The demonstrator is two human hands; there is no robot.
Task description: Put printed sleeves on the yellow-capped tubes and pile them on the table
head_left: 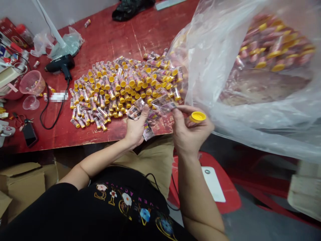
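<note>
My left hand is closed around several flat, clear plastic sleeves with dark and pink print, its thumb on top. Thumb and forefinger of my right hand pinch the edge of another printed plastic sleeve. In the curled fingers of that same hand sits a yellow-capped tube; its body is hidden by the hand. Just beyond both hands lies a large pile of small clear tubes with yellow caps and pinkish labels.
A big translucent bag of similar tubes stands at the right. On the red table are a black heat gun with its cord, a pink basket, a phone and a lamp base. A red stool stands below.
</note>
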